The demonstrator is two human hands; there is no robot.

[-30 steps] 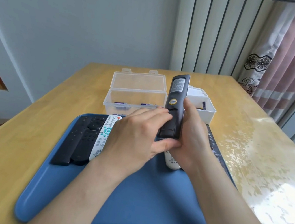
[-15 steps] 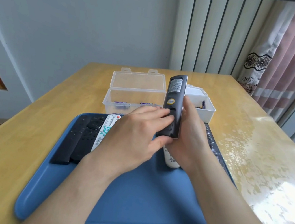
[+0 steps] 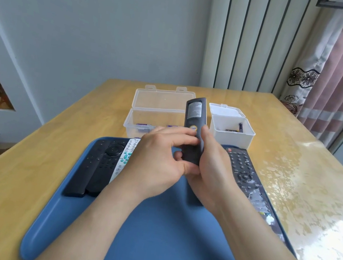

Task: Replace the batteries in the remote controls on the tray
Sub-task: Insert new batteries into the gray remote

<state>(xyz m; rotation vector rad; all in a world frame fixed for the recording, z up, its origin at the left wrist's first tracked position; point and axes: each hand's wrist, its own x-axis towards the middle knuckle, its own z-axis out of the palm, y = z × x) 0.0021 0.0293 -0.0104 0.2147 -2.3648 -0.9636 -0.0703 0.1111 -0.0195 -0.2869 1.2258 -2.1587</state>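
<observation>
Dark grey plastic, the slim remote control (image 3: 195, 120) stands tilted with its back face toward the camera, in the centre of the frame above the blue plastic tray (image 3: 162, 238). Both hands hold it. The left hand (image 3: 157, 161) has its grip closed on the lower part, fingertips across the back and thumb beneath. The right hand (image 3: 215, 171) wraps its grip around the right edge, thumb on the back beside a round yellow sticker.

On the tray's left side two black remotes (image 3: 104, 164) and a white remote with teal buttons (image 3: 126, 156) lie side by side. A black button remote (image 3: 243, 168) lies along its right edge. Beyond the tray, on the yellow wooden counter (image 3: 29, 165), stand a clear plastic box with open lid (image 3: 160, 106) and a small white box (image 3: 231, 136) holding batteries (image 3: 240, 127).
</observation>
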